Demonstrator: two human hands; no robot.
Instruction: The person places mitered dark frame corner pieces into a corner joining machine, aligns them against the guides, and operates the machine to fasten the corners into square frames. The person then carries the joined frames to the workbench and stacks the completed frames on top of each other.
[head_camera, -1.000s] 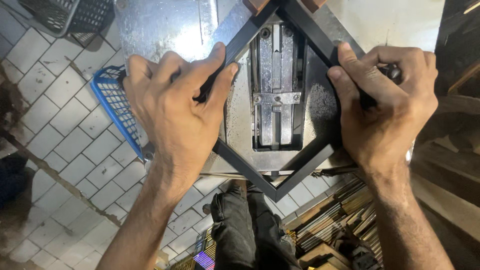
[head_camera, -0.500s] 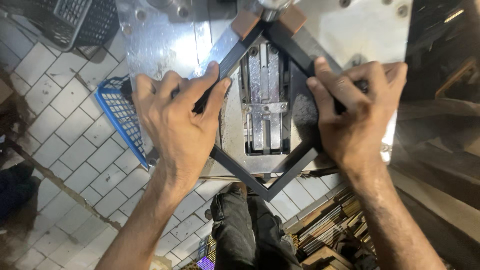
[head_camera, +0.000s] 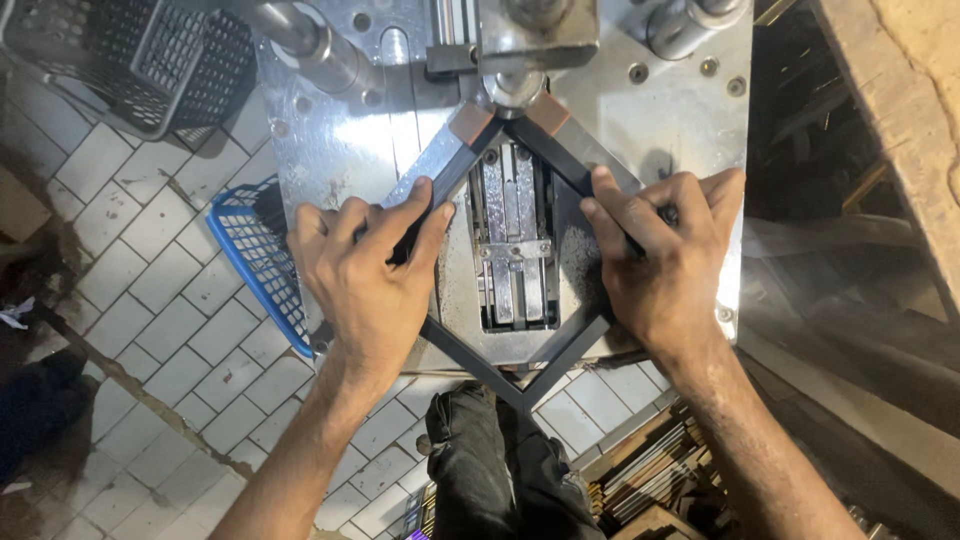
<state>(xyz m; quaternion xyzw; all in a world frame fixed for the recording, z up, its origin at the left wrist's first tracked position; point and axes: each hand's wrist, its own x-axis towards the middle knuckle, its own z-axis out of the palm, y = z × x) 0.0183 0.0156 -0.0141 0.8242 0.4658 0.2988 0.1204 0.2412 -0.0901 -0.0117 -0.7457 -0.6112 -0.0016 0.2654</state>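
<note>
- Left hand (head_camera: 365, 275): bare, no glove, ring or wristband seen. Dark grime sits on the knuckles and along the fingers.
- Right hand (head_camera: 665, 270): bare likewise, with no ring or band. Smudges of dark dirt mark the fingers and the back of the hand.
- Forearms: both uncovered to the lower edge of the view; no sleeve shows.
- Trousers (head_camera: 500, 470): dark grey to black cloth, creased and worn-looking, seen between the forearms.
</note>
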